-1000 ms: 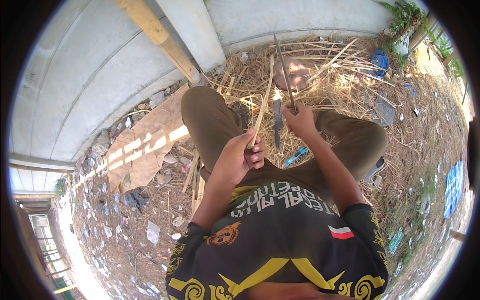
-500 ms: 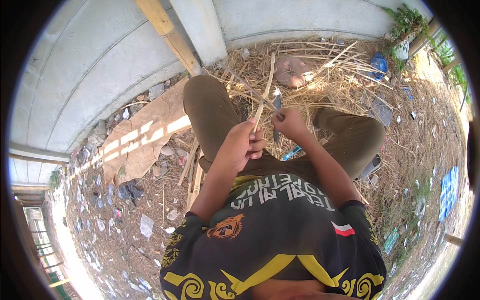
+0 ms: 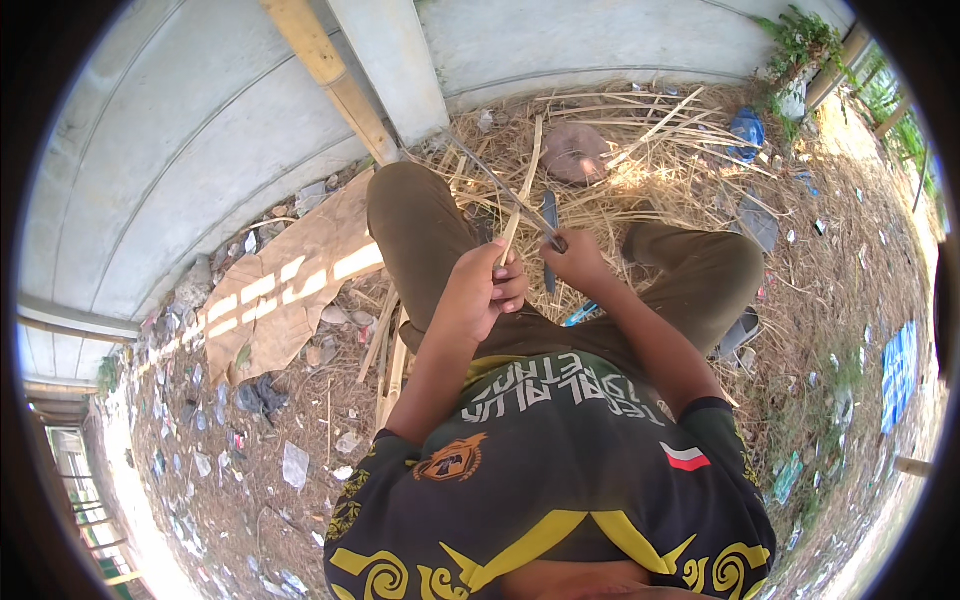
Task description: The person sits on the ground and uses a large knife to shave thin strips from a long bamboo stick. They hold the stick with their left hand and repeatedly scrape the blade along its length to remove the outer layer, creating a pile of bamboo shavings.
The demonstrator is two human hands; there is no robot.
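Note:
My left hand (image 3: 482, 292) is closed around a pale bamboo strip (image 3: 527, 178) that points away from me over the ground. Closed on the handle of a long, thin knife (image 3: 490, 174) is my right hand (image 3: 582, 262), just right of the left. The grey blade slants to the far left and crosses the strip a little beyond my hands; whether it touches the strip I cannot tell. Between my bent legs, beside the right hand, is a flat dark-blue blade-like piece (image 3: 550, 235), partly hidden. A light-blue object (image 3: 582, 314) lies close to my lap.
Pale strips and shavings (image 3: 640, 130) cover the ground ahead, around a round brownish stone (image 3: 575, 152). A concrete wall (image 3: 600, 45) and a bamboo pole (image 3: 325, 70) stand beyond. Brown cardboard (image 3: 270, 290) lies at left, a blue plastic bag (image 3: 745, 132) at far right.
My right hand has come slightly nearer to me with the knife. The left hand still grips the bamboo strip in about the same place. The view has shifted a little.

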